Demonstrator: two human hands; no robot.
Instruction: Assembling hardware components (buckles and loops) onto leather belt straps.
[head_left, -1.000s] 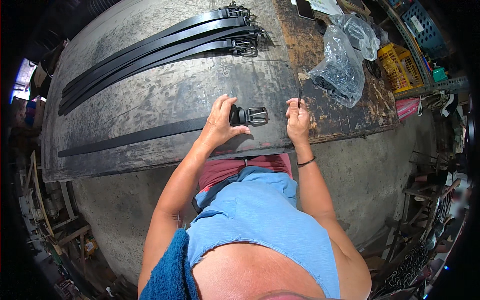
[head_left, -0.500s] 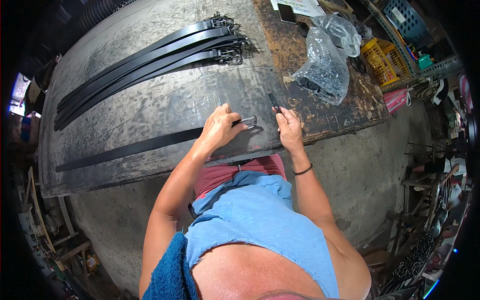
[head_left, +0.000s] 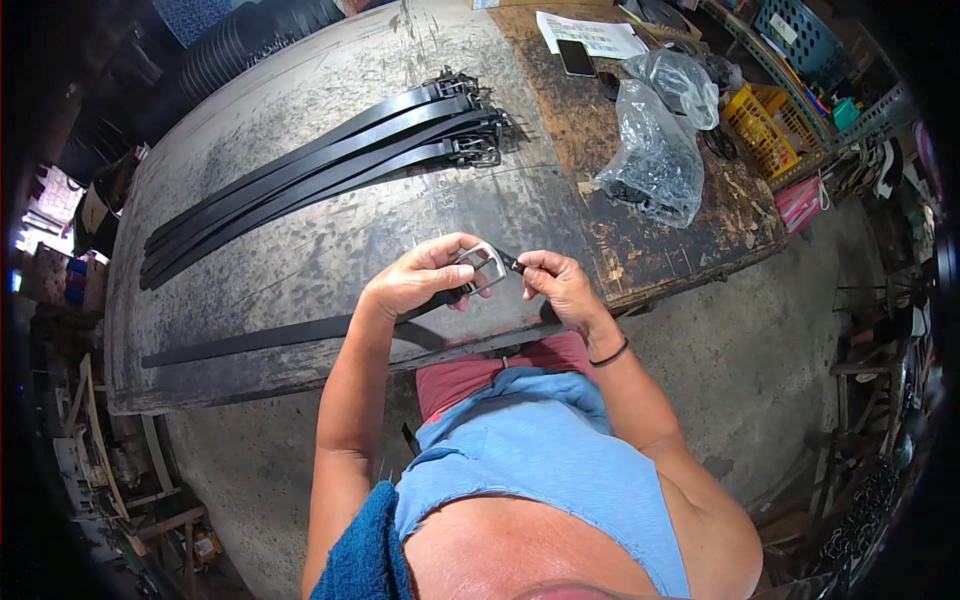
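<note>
From my place far away, I see through the head camera that both hands are occupied, close to each other but not touching, above the near part of the bench. The left hand grasps the end of a belt at its buckle, with the thumb lying over the metal. This end is raised from the bench, and a shadow falls under it, while the rest of the black belt goes out to the left along the near edge. The right hand pinches a small black piece between the thumb and the fingers; the piece is at the right side of the buckle, but I cannot tell if it passes through the frame. A dark band is around the right wrist. Farther back on the bench lies a fan of black belts, their buckles gathered toward the right. On the brown wooden part I see a clear plastic bag with dark things inside, and behind it a phone, which lies beside a printed paper. To the right of the bag is a yellow crate.
</note>
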